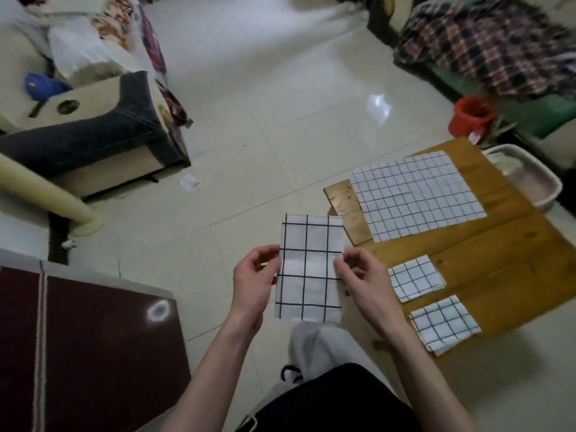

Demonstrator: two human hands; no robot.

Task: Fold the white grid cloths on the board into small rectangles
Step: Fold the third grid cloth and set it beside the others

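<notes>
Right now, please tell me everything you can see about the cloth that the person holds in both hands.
The held cloth is white, thin-looking fabric with a dark grid of large squares. It is folded into a tall, narrow rectangle and held up flat in the air, left of the wooden board, touching neither board nor floor. The left hand pinches its left edge and the right hand its right edge, both near mid-height. The lower end hangs free.

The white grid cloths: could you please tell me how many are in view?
5: one held in both hands; two small folded ones on the board's near side; two flat overlapping ones farther back. More may lie beneath.
</notes>
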